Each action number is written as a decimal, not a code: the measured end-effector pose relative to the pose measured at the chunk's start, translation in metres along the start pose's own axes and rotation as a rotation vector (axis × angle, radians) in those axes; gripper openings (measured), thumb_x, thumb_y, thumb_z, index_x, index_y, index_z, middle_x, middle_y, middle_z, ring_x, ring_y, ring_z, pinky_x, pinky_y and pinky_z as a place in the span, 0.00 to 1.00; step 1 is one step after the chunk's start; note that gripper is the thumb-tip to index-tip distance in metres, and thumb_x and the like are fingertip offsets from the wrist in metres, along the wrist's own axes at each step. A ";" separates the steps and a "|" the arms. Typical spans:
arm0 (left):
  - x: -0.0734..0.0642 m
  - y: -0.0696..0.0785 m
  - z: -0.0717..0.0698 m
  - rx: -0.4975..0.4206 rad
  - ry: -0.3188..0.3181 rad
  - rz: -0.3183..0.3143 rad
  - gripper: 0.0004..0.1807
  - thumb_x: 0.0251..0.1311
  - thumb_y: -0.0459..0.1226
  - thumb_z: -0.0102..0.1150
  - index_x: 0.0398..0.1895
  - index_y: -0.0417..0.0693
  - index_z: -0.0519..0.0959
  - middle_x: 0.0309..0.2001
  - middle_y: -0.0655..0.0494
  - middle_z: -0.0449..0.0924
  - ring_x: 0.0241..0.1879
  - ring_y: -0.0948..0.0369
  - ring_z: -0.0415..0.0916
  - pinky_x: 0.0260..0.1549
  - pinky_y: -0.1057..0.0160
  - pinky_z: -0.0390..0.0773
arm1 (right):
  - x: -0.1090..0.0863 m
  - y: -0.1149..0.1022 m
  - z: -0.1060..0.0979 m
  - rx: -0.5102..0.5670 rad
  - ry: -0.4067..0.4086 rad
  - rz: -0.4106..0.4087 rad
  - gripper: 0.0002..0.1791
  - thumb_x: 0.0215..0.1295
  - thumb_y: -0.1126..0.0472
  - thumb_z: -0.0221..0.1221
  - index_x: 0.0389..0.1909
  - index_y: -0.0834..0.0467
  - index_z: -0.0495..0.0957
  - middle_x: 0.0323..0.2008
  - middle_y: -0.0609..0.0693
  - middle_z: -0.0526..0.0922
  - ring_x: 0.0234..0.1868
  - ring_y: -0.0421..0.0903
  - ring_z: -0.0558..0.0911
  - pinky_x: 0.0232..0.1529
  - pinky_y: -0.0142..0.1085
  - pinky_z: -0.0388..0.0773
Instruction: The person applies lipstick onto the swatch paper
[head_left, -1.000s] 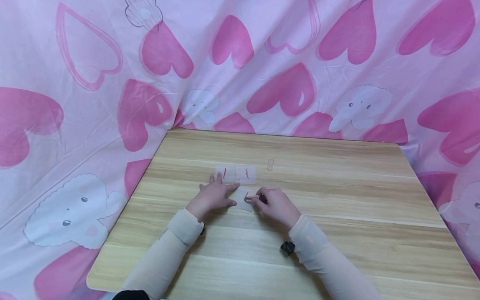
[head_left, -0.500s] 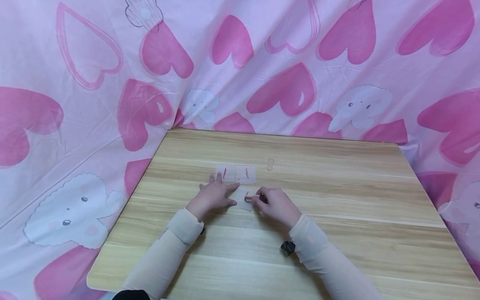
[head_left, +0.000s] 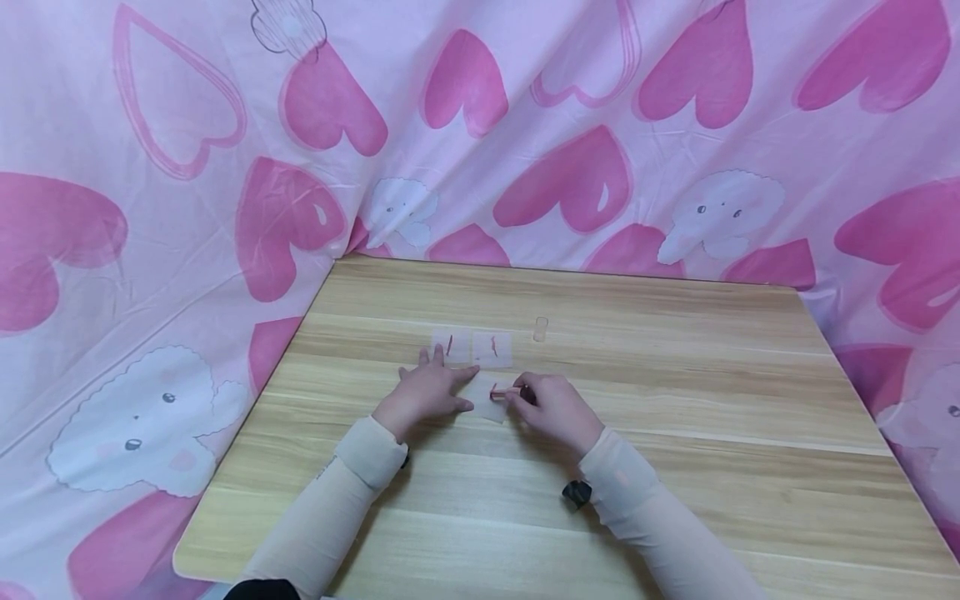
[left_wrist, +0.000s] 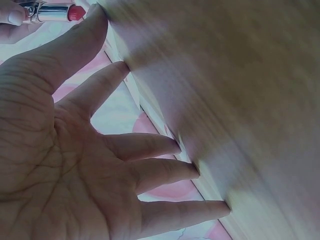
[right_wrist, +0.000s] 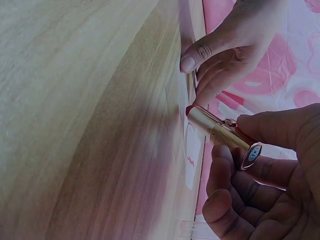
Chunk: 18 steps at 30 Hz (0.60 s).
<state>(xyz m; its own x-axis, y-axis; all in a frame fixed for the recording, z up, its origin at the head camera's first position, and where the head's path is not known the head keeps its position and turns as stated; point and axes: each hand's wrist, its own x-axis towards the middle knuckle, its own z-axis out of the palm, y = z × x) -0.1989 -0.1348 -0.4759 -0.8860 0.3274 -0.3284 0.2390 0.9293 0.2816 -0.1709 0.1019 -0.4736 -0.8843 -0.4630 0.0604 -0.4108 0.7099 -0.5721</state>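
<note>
Lipstick (right_wrist: 217, 128) has shifted slightly forward, pinched between fingers of right hand (head_left: 558, 412); fingers of left hand (head_left: 426, 393) spread wide beside paper square (head_left: 489, 409) under lipstick.

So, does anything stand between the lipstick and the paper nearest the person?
Nothing visible does: the lipstick, held in the right hand, has its tip at the paper, touching or nearly so. The left hand is spread at the paper's left side, out of the way.
</note>
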 end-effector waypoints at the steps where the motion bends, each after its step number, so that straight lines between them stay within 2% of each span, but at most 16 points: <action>1: 0.000 0.000 0.000 0.000 0.000 0.000 0.37 0.60 0.58 0.65 0.73 0.71 0.68 0.75 0.25 0.44 0.72 0.24 0.42 0.54 0.16 0.53 | 0.000 0.000 0.000 0.001 0.001 0.003 0.08 0.71 0.55 0.62 0.35 0.56 0.83 0.19 0.40 0.73 0.18 0.37 0.69 0.20 0.32 0.68; 8: 0.001 0.000 -0.001 -0.005 -0.001 0.001 0.37 0.60 0.58 0.65 0.73 0.70 0.68 0.75 0.25 0.44 0.72 0.24 0.41 0.55 0.16 0.53 | 0.000 0.002 -0.002 0.020 0.010 0.014 0.08 0.71 0.55 0.61 0.37 0.56 0.83 0.19 0.41 0.73 0.20 0.38 0.70 0.22 0.33 0.69; 18: 0.001 0.000 -0.001 0.004 -0.002 0.016 0.38 0.61 0.59 0.64 0.75 0.71 0.66 0.76 0.29 0.45 0.71 0.23 0.42 0.56 0.17 0.51 | 0.001 0.009 -0.011 0.022 0.066 0.023 0.09 0.73 0.53 0.60 0.39 0.54 0.83 0.22 0.41 0.76 0.22 0.39 0.72 0.25 0.34 0.72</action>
<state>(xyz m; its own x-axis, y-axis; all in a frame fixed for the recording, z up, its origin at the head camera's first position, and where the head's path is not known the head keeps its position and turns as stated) -0.2000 -0.1345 -0.4755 -0.8813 0.3422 -0.3258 0.2543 0.9247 0.2833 -0.1783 0.1133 -0.4696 -0.9065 -0.4101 0.1008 -0.3859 0.7075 -0.5920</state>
